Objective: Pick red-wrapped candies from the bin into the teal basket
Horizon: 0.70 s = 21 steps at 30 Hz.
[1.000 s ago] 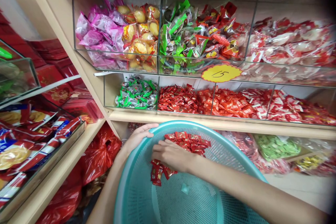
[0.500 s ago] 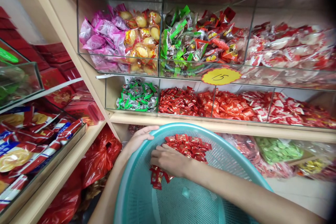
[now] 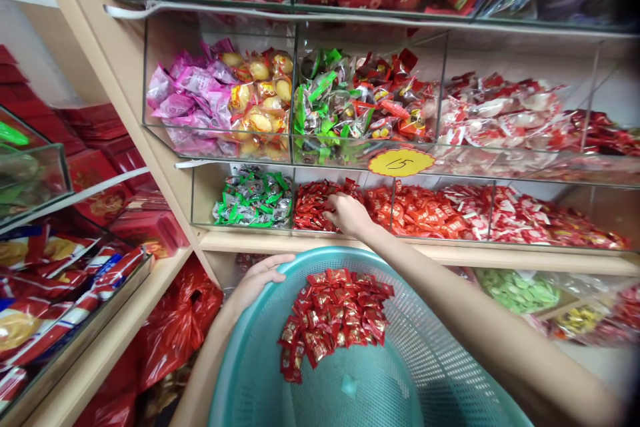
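Observation:
A large teal plastic basket (image 3: pixel 320 407) with mesh sides stands tilted in front of the shelves. My left hand (image 3: pixel 260 280) grips its upper left rim, fingers laid over the edge. Inside the basket is a pile of small red-and-gold wrapped candies (image 3: pixel 335 317). Above the basket's far rim, my right hand (image 3: pixel 350 215) reaches into a lower bin of dark red wrapped candies (image 3: pixel 313 205). Its fingers are curled down among the candies, and what lies within them is hidden. The right forearm crosses over the basket's right side.
Beside that bin are green-and-silver candies (image 3: pixel 255 197) and orange-red packets (image 3: pixel 425 210). A clear-fronted upper shelf holds pink packets (image 3: pixel 195 93) and bears a yellow price tag (image 3: pixel 401 162). At left, a wooden shelf edge (image 3: pixel 115 340) runs above a red plastic bag (image 3: pixel 175 320).
My right hand has moved up and away from the candies in the basket to the dark red candy bin. The left hand keeps its hold on the rim. The view has tipped upward slightly.

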### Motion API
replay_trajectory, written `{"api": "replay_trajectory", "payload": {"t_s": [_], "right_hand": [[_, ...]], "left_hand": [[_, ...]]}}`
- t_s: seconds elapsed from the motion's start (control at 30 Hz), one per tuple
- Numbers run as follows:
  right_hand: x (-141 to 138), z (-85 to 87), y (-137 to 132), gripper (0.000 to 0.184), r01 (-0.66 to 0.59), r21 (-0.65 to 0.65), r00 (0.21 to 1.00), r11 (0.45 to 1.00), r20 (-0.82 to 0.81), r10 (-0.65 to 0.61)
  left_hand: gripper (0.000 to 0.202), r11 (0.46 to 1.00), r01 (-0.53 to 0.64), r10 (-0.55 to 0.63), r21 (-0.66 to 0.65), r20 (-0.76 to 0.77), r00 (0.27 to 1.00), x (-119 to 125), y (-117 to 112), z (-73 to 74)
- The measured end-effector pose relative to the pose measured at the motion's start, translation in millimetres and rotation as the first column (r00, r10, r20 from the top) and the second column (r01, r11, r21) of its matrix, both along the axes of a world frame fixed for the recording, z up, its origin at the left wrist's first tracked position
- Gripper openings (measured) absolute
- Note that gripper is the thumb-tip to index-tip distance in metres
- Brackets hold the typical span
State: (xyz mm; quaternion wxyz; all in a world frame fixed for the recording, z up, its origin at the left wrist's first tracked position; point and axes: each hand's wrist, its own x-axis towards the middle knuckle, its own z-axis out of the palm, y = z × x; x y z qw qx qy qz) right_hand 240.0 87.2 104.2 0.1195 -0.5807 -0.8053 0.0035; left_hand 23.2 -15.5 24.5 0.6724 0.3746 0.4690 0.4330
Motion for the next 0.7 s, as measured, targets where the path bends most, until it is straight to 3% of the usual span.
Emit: {"api": "replay_trajectory", "payload": {"t_s": [0.1,0.3,0.57,0.7], "right_hand": [[-5,-11.2,11,0.029,0.095,-0.083,0.995,0.992,0.023,-0.093],[-11,-18.6,17,0.043,0.106,-0.147,0.994,0.983,0.006,-0.106],[-4,-17.6,23,0.031,0.089,-0.197,0.995,0.976,-0.017,-0.094],[12,-5.8,16,0.026,0.087,-0.173,0.996,0.981,-0.012,-0.090]], "left_hand": [[0.041,1.000,0.004,-0.003,0.011,-0.015,1.000,-1,0,-0.4],[0.045,0.999,0.022,-0.023,-0.028,-0.026,0.999,-2,0,-0.5],[0.042,1.000,0.014,-0.014,-0.019,-0.008,1.000,-1,3,-1.3],[0.043,1.000,0.009,-0.009,-0.006,-0.028,1.000,-2,3,-3.9]]}}
